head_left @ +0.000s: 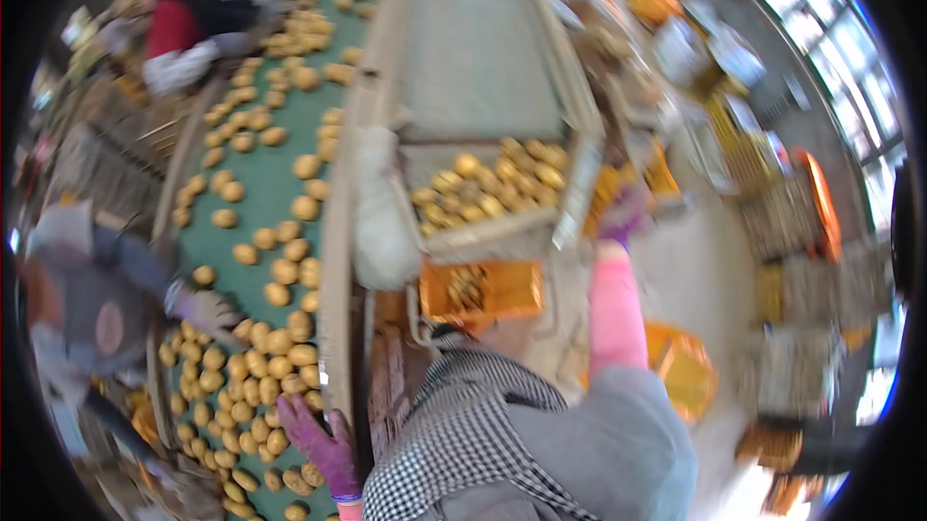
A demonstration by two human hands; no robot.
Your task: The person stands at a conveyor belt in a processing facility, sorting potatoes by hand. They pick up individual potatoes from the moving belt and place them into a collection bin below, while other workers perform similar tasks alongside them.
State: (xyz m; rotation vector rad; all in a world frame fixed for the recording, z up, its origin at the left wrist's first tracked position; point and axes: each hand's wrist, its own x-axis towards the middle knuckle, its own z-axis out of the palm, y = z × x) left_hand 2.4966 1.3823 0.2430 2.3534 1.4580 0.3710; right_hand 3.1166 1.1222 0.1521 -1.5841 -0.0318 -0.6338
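Note:
Potatoes (253,391) lie crowded on a green conveyor belt (232,260) to my left. My left hand (323,444), in a purple glove, is at the belt's right edge with its fingers spread, next to the nearest potatoes and holding nothing. Out to the right, my right hand (626,215), also gloved in purple, reaches forward beside an orange-yellow crate (605,195). Its fingers are blurred, so whether it grips the crate does not show. Between my arms, more potatoes (492,183) rest in a trough (483,239) at the near end of a second belt (473,48).
Below the trough is an orange crate (526,291) with some potatoes in it. A co-worker's gloved hand (205,311) touches potatoes from the left side. Another person (198,14) sits farther up the belt. Stacked crates (792,217) and another orange crate (684,371) stand on the right.

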